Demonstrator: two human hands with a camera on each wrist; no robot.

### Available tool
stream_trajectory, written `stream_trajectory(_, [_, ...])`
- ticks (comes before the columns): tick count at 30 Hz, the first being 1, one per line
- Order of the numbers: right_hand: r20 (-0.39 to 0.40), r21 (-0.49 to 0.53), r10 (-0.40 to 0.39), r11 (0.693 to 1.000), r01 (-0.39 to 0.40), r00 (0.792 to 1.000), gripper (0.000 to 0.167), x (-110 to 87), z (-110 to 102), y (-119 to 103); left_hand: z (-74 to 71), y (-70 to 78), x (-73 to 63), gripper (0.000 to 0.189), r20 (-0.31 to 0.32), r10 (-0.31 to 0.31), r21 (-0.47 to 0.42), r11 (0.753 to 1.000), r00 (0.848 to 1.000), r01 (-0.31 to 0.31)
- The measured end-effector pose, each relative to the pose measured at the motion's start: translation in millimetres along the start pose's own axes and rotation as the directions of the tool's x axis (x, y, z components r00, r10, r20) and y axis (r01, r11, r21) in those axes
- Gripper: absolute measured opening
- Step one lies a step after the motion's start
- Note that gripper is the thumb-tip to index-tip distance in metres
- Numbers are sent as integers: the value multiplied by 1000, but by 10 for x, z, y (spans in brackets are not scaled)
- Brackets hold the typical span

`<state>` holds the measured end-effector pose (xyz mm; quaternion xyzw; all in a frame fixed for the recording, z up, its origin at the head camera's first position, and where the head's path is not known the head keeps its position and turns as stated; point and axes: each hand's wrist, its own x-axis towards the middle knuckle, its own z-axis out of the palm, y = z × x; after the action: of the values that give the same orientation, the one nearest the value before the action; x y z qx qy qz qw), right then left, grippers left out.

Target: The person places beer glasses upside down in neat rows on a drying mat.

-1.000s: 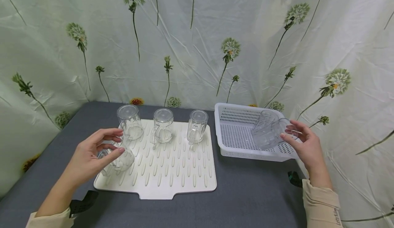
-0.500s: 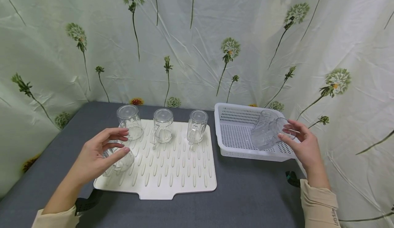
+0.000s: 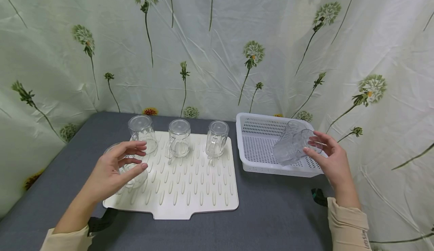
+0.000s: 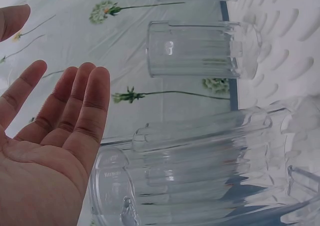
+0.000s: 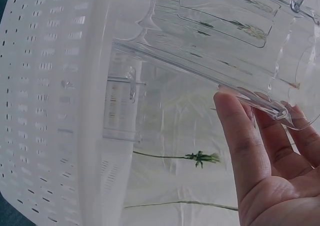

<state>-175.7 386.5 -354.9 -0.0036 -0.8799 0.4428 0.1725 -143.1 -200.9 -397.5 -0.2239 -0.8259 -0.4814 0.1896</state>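
On the right, my right hand [image 3: 333, 160] grips a clear glass mug [image 3: 295, 149] near its rim, thumb and fingers round it. The mug is tilted over the white basket [image 3: 252, 167]. Another clear glass [image 5: 120, 108] is in the basket, partly hidden behind the held mug in the head view. My left hand [image 3: 110, 168] hovers over the left of the white drying tray [image 3: 190, 198], fingers apart and holding nothing. Behind that hand an upside-down glass mug [image 3: 139, 179] is partly hidden; the left wrist view shows the fingers beside this mug [image 4: 190, 171].
Along the tray's back stand upside-down glass mugs: a larger left mug [image 3: 142, 134], a middle mug [image 3: 179, 138] and a right mug [image 3: 217, 138]. A dark grey cloth [image 3: 264, 213] covers the table. Behind it hangs a flowered curtain [image 3: 210, 55].
My left hand has drifted right, covering more of the front left mug. My right hand has shifted slightly left, still gripping the tilted mug. The tray and its back mugs look unmoved.
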Motion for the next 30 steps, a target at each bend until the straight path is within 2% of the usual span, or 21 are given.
stream_trajectory(6, [-7, -7, -11, 1000, 11, 1000, 68, -12, 35, -20, 32, -6, 8, 63, 16, -12, -24, 1000, 1000, 12])
stream_trajectory(10, [-3, -6, -14, 1000, 14, 1000, 68, -20, 49, -40, 58, -15, 17, 63, 23, 7, -39, 999, 1000, -6])
stream_trajectory(15, [-4, 29, -55, 998, 55, 998, 65, -26, 83, -44, 85, -18, 29, 63, 33, 18, -59, 998, 999, -16])
stream_trajectory(21, [-9, 81, -105, 991, 106, 994, 61, -31, 135, -51, 92, -13, 56, 63, 47, -11, -43, 999, 999, 13])
stream_trajectory(30, [-2, 119, -112, 987, 111, 994, 59, -52, 183, -101, 111, -2, 86, 63, 68, -29, -42, 999, 997, 32])
